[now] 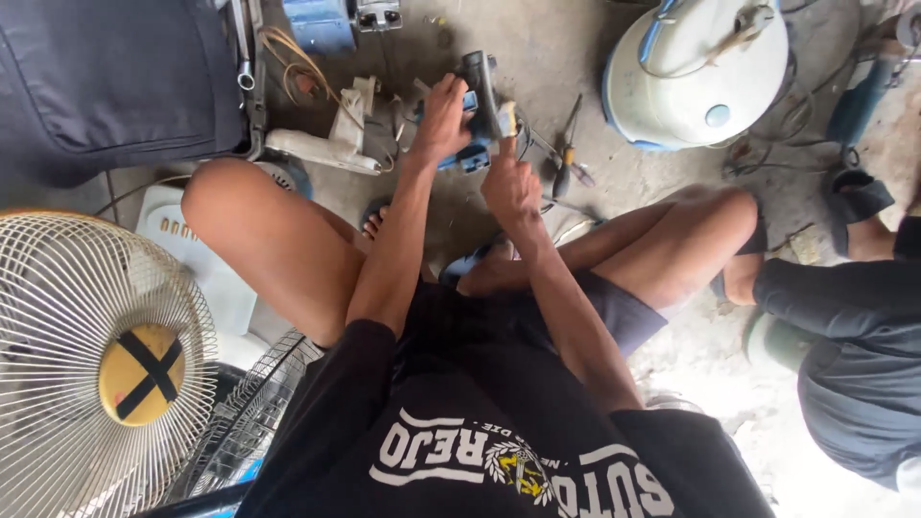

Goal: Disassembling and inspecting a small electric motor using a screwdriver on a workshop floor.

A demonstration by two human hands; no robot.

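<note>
Dark grey and blue handheld power tool with a plastic housing (477,105), held off the concrete floor in front of the seated person's knees. Its dark body stands roughly upright, top end pointing away from the wearer; blue parts show at the middle and the lower end. A small pale part sits against its right side, at the fingertips.

place: repair workshop, probably | cues: concrete floor (537,58), screwdrivers (566,158), dismantled fan (96,364)
</note>
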